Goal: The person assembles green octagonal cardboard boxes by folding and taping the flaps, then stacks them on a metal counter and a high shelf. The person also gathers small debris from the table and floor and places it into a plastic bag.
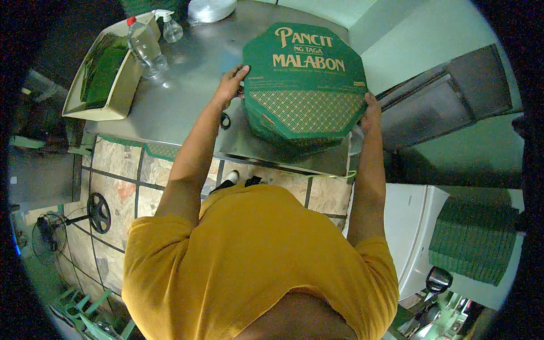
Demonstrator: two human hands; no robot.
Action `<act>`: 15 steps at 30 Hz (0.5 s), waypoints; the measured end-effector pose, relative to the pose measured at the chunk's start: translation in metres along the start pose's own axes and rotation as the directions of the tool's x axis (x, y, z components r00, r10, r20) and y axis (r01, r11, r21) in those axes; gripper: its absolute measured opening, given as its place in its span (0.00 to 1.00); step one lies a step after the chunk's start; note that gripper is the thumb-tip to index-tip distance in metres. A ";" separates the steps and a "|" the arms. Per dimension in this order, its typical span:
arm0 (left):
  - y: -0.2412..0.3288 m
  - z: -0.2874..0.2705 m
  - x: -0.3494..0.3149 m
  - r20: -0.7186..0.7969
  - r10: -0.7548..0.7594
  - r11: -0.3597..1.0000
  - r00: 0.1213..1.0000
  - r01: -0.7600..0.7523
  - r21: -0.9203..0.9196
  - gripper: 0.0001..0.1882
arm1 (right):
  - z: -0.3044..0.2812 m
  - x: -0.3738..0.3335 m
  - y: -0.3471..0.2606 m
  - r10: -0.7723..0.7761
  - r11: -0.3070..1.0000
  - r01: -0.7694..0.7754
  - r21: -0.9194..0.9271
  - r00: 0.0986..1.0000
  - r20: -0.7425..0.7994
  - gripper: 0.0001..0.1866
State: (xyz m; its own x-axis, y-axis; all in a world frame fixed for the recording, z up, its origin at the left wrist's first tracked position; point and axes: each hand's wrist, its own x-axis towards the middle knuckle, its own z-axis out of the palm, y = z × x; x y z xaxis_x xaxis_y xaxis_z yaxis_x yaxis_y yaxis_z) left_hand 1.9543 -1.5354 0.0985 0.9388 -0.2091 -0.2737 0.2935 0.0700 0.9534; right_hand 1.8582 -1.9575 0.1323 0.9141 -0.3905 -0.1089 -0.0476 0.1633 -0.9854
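Observation:
A large octagonal green cardboard box (306,73) with tan lettering and a woven-pattern band lies at the right part of the steel table (187,107). Its lower layers look like more green cardboard, perhaps a stack, but the shade hides the detail. My left hand (229,86) grips the box's left edge, thumb near the top rim. On the opposite side, my right hand (371,112) holds the right edge, its fingers partly hidden behind the box. Beside my left wrist a small black ring-shaped object (225,120) sits on the table.
A cream bin (127,93) holding green sheets stands at the table's left, with a red-capped clear bottle (146,48) and a spray bottle (171,29) beside it. Clear plastic wares (211,10) lie at the back. A white appliance (391,226) stands right; a fan (51,235) is left.

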 end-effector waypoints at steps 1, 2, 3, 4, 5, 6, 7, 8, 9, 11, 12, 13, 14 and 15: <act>0.002 0.000 0.000 -0.003 0.019 0.996 1.000 -0.019 -0.083 0.36 | 0.003 -0.005 -0.001 -0.035 0.999 0.035 0.040 0.999 0.016 0.20; 0.004 0.000 0.002 0.002 0.046 0.985 0.999 -0.045 -0.168 0.37 | 0.006 -0.011 -0.002 -0.003 0.999 0.007 0.047 0.996 -0.091 0.20; 0.005 0.000 0.004 0.013 0.071 0.987 0.997 -0.069 -0.148 0.37 | 0.010 -0.019 -0.002 0.005 0.998 0.005 0.059 0.984 -0.177 0.21; 0.006 0.001 0.008 0.034 0.105 0.986 0.994 -0.099 -0.130 0.36 | 0.013 -0.026 -0.001 0.014 0.998 0.005 0.070 0.965 -0.260 0.21; 0.006 0.001 0.010 0.031 0.168 0.979 0.985 -0.163 -0.118 0.36 | 0.017 -0.037 0.005 0.037 0.993 -0.006 0.114 0.961 -0.275 0.21; 0.004 0.003 0.013 0.034 0.157 0.986 0.987 -0.155 -0.058 0.36 | 0.017 -0.051 0.012 0.080 0.991 -0.038 0.125 0.935 -0.345 0.22; 0.002 0.005 0.016 0.018 0.180 0.984 0.984 -0.180 -0.004 0.35 | 0.017 -0.065 0.021 -0.001 1.000 0.004 0.008 0.939 -0.343 0.23; -0.004 0.009 0.018 0.015 0.178 0.982 0.984 -0.178 0.067 0.34 | 0.015 -0.084 0.035 -0.070 0.990 0.016 -0.142 0.920 -0.386 0.24; -0.007 0.011 0.022 0.006 0.225 0.954 0.974 -0.221 0.204 0.32 | 0.011 -0.100 0.049 -0.102 0.967 -0.015 -0.254 0.891 -0.441 0.24; -0.019 0.016 0.027 0.025 0.259 0.913 0.965 -0.254 0.321 0.31 | 0.001 -0.116 0.070 -0.244 0.863 -0.032 -0.504 0.847 -0.472 0.23; -0.024 0.016 0.029 0.038 0.296 0.883 0.954 -0.289 0.371 0.30 | -0.003 -0.119 0.081 -0.341 0.772 -0.016 -0.635 0.834 -0.434 0.22; -0.030 0.016 0.031 0.048 0.273 0.878 0.961 -0.269 0.397 0.28 | -0.006 -0.119 0.090 -0.386 0.695 -0.058 -0.716 0.811 -0.440 0.21; -0.034 0.013 0.032 0.039 0.304 0.866 0.952 -0.294 0.404 0.28 | -0.009 -0.117 0.098 -0.392 0.734 0.016 -0.679 0.827 -0.404 0.21; -0.039 0.010 0.033 0.033 0.323 0.859 0.946 -0.308 0.409 0.28 | -0.012 -0.115 0.106 -0.350 0.800 0.033 -0.599 0.836 -0.422 0.21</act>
State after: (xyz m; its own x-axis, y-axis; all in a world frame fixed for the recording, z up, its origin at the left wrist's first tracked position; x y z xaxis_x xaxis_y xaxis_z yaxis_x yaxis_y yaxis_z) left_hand 1.9717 -1.5549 0.0534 0.9768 -0.2072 0.0535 -0.1106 -0.2747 0.9551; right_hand 1.7430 -1.9057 0.0394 0.6109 -0.7663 0.1992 -0.2490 -0.4248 -0.8704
